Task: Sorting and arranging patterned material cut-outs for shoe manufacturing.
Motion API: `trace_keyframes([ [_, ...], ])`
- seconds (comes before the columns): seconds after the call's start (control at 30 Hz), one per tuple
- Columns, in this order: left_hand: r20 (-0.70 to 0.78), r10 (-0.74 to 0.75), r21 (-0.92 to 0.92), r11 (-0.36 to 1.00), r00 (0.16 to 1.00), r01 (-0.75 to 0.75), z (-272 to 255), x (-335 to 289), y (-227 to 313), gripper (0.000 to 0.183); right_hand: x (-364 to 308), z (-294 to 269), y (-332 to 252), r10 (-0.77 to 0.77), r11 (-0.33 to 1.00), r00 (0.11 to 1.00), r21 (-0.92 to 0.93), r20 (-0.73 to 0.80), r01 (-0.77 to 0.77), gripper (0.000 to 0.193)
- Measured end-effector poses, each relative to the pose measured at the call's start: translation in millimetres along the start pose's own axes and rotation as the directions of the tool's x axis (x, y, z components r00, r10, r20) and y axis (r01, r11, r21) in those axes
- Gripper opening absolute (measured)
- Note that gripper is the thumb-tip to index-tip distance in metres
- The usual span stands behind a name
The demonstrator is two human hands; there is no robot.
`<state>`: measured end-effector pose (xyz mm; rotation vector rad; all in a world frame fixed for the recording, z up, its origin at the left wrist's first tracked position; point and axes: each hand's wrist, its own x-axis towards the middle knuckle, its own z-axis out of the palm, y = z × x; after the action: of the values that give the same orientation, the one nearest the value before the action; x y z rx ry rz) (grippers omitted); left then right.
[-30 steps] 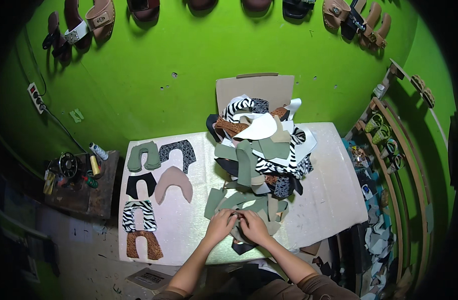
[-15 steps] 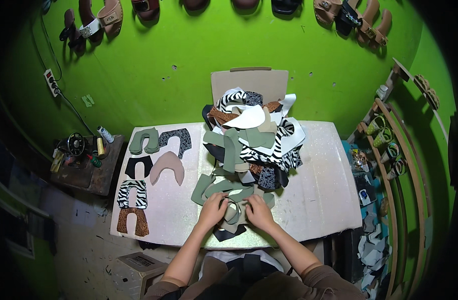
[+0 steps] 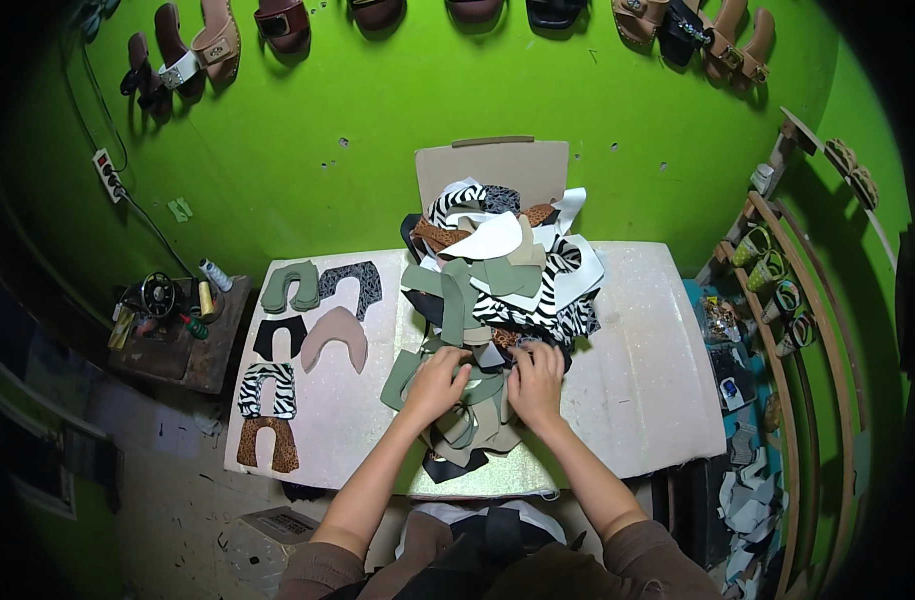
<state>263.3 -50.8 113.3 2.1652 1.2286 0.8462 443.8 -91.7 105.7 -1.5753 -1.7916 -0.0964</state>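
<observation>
- Your left hand (image 3: pixel 437 388): half-curled over green scraps (image 3: pixel 401 376).
- Your right hand (image 3: pixel 539 383): half-curled by pile (image 3: pixel 490 240).
- Grips: can't tell.
- Zebra arch (image 3: pixel 251 396): table's (image 3: pixel 632 400) left edge.
- Carton (image 3: pixel 279 522) lettering: blurred.

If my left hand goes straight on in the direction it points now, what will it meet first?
The left hand would probably meet the lower front of the large mixed pile first, though the hand's height is hard to judge.

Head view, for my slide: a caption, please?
Left hand and right hand over green pieces, arched pieces laid out left.
</observation>
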Motion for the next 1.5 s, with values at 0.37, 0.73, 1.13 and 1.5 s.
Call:
trace_keyframes([
  [0.37, 0.004, 0.045, -0.057, 0.997, 0.999, -0.045, 9, 20, 18, 0.026, 59, 8, 44, 0.02, 0.951, 0.999, -0.308, -0.043, -0.032, 0.048],
  [0.73, -0.147, -0.372, -0.619, 0.757, 0.916, 0.208, 13, 14, -5, 0.038, 33, 1, -7, -0.3, 0.953, 0.943, 0.002, -0.143, 0.303, 0.027],
  [1.13, -0.038, -0.511, -0.556, 0.725, 0.859, 0.407, 12, -37, -45, 0.049, -29, 24, -22, -0.395, 0.91, 0.871, 0.257, 0.293, 0.326, 0.041],
  [1.5, 0.169, -0.35, -0.355, 0.85, 0.921, 0.388, 18, -51, -29, 0.052, 9, 21, 6, -0.114, 0.99, 0.947, -0.05, 0.301, 0.135, 0.065],
])
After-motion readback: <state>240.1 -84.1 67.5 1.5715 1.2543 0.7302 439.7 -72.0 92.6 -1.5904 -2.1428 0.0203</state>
